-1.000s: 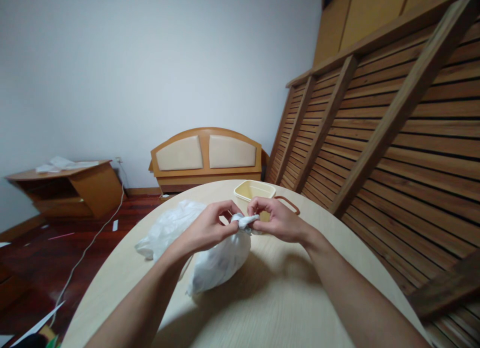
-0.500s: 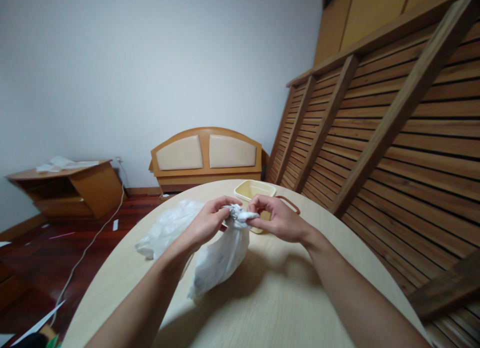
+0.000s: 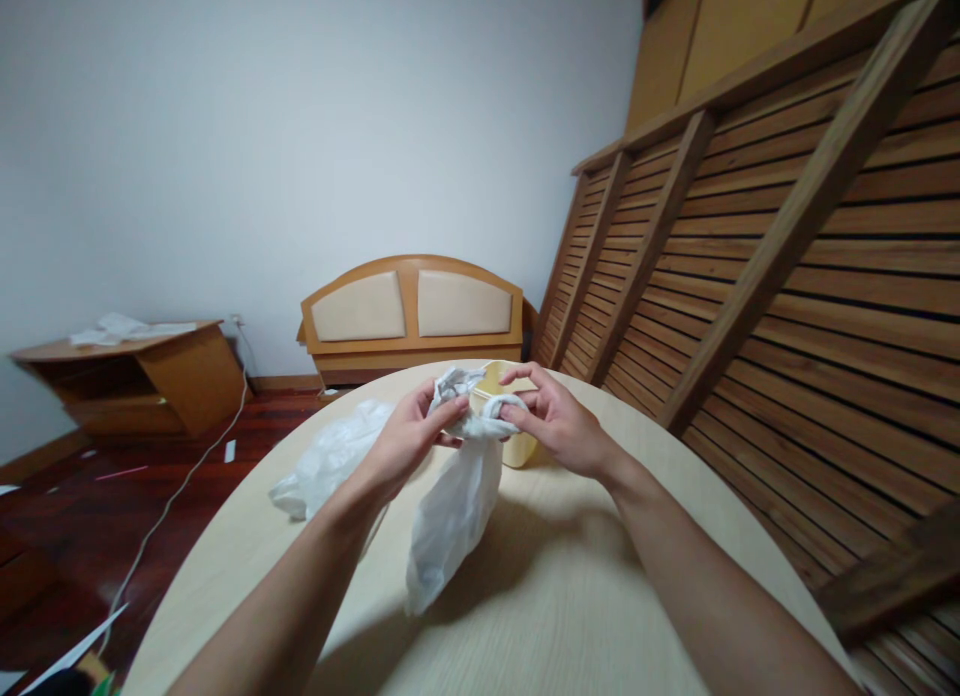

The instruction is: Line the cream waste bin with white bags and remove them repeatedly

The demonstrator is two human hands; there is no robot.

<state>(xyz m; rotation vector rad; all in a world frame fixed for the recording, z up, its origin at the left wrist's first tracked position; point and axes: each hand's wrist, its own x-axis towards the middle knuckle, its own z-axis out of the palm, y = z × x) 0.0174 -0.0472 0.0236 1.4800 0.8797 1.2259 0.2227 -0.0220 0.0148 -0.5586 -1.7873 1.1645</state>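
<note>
A white plastic bag (image 3: pixel 459 521) hangs from both hands over the round table (image 3: pixel 585 596), its lower part dangling and its top bunched and twisted. My left hand (image 3: pixel 420 426) pinches one side of the bunched top between thumb and fingers. On the other side, my right hand (image 3: pixel 551 416) grips a twisted loop of the same bag with its thumb and lower fingers, the index finger raised. Behind the hands stands a pale yellow plastic container (image 3: pixel 517 454), partly hidden by them. Another crumpled white plastic bag (image 3: pixel 334 456) lies on the table to the left.
A slatted wooden frame (image 3: pixel 750 276) leans along the right side. Beyond the table is a padded headboard (image 3: pixel 412 311) against the wall. At the left, a low wooden cabinet (image 3: pixel 172 371) bears papers, and a white cable (image 3: pixel 191 476) runs over the dark floor.
The bunched top has been opened into loops between my hands. My right index finger has lifted, and the bag's hanging part has swung slightly right and looks narrower.
</note>
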